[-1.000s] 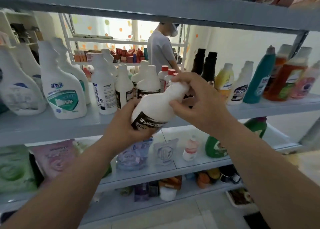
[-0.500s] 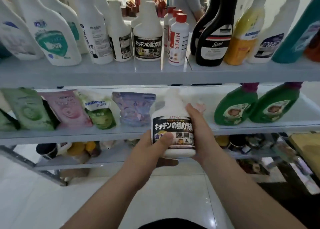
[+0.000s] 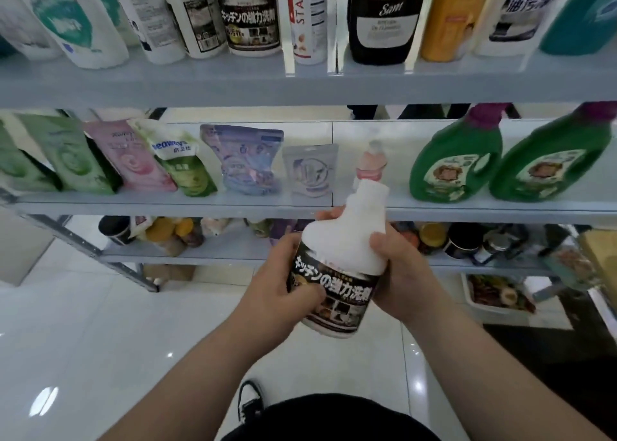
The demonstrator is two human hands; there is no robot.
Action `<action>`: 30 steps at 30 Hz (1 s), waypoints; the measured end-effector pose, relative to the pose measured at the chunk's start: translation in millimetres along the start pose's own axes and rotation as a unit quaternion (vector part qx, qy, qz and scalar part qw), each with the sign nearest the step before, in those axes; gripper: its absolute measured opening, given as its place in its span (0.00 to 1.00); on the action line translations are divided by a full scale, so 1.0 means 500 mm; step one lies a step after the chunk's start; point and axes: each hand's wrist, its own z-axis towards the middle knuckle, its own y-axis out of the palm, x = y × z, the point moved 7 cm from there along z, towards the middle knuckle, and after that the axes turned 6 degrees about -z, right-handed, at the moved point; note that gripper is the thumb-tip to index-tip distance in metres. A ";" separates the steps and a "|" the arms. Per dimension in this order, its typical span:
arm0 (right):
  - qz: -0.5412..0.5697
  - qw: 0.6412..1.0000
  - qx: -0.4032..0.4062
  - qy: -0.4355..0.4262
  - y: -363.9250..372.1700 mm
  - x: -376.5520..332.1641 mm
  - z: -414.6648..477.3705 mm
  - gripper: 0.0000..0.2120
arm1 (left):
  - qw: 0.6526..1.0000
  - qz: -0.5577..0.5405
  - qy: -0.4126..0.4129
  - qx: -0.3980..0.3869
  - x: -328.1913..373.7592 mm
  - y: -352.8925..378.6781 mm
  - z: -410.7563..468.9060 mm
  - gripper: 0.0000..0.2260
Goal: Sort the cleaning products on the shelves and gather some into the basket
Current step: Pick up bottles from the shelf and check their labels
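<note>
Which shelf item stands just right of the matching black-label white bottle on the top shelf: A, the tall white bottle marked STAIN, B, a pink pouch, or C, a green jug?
A: the tall white bottle marked STAIN stands immediately right of the shelved black-label white bottle on the top shelf.

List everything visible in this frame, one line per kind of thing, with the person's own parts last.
held bottle: 1, white with dark label, tilted, in both hands in front of the middle shelf
top-shelf bottles: about ten partly cropped, mostly white, also black, yellow, teal
refill pouches: about seven, green, pink, lilac, pale grey, middle shelf left
small pink bottle: 1, middle shelf, behind the held bottle
green jugs: 2, purple caps, middle shelf right
jars and cans: several, mixed colours, bottom shelf, blurred
tray: 1, white, floor right
shoe: 1, black
left hand: on label
right hand: on shoulder
</note>
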 end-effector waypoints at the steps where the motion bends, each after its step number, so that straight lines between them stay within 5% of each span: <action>1: 0.032 0.999 -0.011 0.022 -0.002 0.003 -0.006 0.37 | 0.995 -0.075 -0.060 -0.014 -0.016 0.026 -0.005 0.28; 4: 0.098 0.990 0.043 0.094 -0.035 0.026 -0.034 0.30 | 0.942 -0.256 -0.215 -0.028 -0.057 0.112 -0.030 0.29; 7: 0.106 0.977 0.079 0.166 -0.066 0.051 -0.068 0.29 | 0.929 -0.250 -0.272 0.000 -0.075 0.150 -0.045 0.29; 9: 0.097 0.983 0.075 0.138 -0.078 0.043 -0.079 0.30 | 0.946 -0.190 -0.264 0.002 -0.079 0.154 -0.047 0.34; 14: -0.021 0.999 0.003 -0.035 -0.081 -0.023 -0.115 0.12 | 0.994 0.066 -0.084 -0.018 -0.038 0.148 -0.046 0.41; 18: -0.154 0.971 -0.027 -0.179 -0.050 -0.090 -0.133 0.10 | 0.957 0.262 0.116 0.028 0.016 0.184 -0.057 0.58; 21: -0.235 0.945 -0.017 -0.227 -0.024 -0.101 -0.139 0.10 | 0.935 0.266 0.201 0.122 0.043 0.181 -0.065 0.49; 23: -0.262 0.942 -0.004 -0.211 -0.017 -0.089 -0.135 0.11 | 0.954 0.210 0.174 0.126 0.038 0.159 -0.065 0.44; 26: -0.252 0.965 0.010 -0.076 -0.026 -0.050 -0.112 0.17 | 0.997 0.022 0.015 0.066 -0.025 0.126 -0.070 0.37; 30: -0.249 0.964 0.086 0.032 -0.039 0.001 -0.088 0.10 | 0.939 -0.311 -0.146 0.011 -0.094 0.131 -0.099 0.35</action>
